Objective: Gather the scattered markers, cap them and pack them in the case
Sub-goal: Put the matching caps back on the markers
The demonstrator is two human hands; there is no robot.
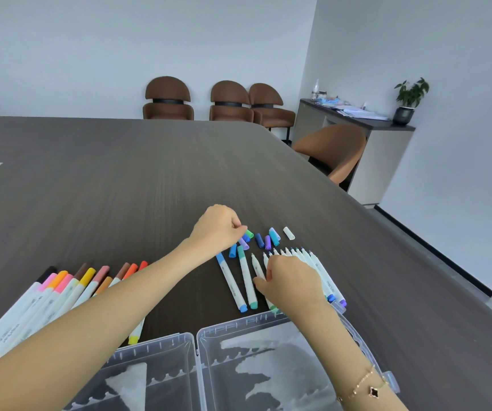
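Fingers (236,225) of left hand (218,229) pinch green cap (249,233).

Three brown chairs (218,100) are standing against the far pale wall (90,48). A grey cabinet (366,149) is carrying papers and a potted plant (411,96) at far right.

Both forearms bare, no sleeves; right wrist wears a thin gold chain bracelet (363,384) with 1 dark clover charm.
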